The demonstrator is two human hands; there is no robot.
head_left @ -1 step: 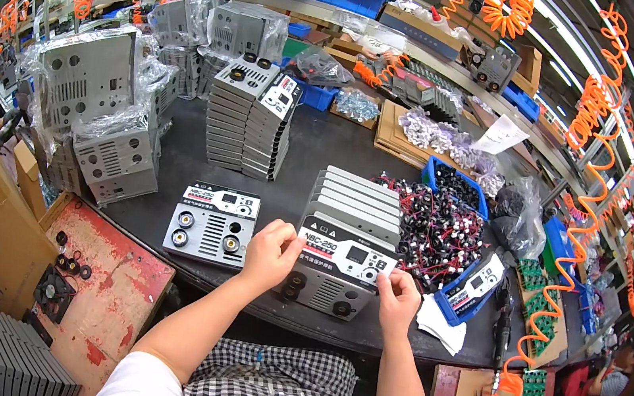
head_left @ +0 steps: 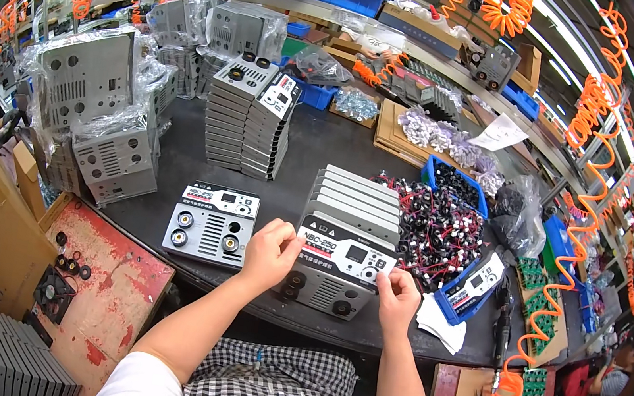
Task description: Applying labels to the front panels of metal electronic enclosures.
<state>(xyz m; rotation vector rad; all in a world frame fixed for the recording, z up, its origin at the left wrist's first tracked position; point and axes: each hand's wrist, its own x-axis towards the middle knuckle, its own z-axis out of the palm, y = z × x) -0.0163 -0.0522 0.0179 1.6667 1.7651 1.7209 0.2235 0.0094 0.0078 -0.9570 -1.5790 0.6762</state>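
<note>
In front of me a grey metal front panel [head_left: 320,293] with slots and round fittings stands tilted, its face toward me. A black-and-white label sticker [head_left: 346,253] lies across its upper part. My left hand [head_left: 271,254] is closed at the label's left edge, fingers curled. At its right edge my right hand [head_left: 398,298] pinches with thumb and forefinger. Several more grey panels [head_left: 359,195] lean in a row behind. Left of my left hand, a labelled panel [head_left: 209,224] with brass-centred sockets lies face up. To the right, a blue tray [head_left: 452,314] holds similar labels.
A tall stack of panels [head_left: 242,128] stands farther back, with plastic-wrapped panels [head_left: 114,123] at left. Small wired parts [head_left: 436,234] heap up on the right beside white paper sheets [head_left: 442,327]. An orange coiled hose [head_left: 581,233] hangs at right above green circuit boards [head_left: 538,315].
</note>
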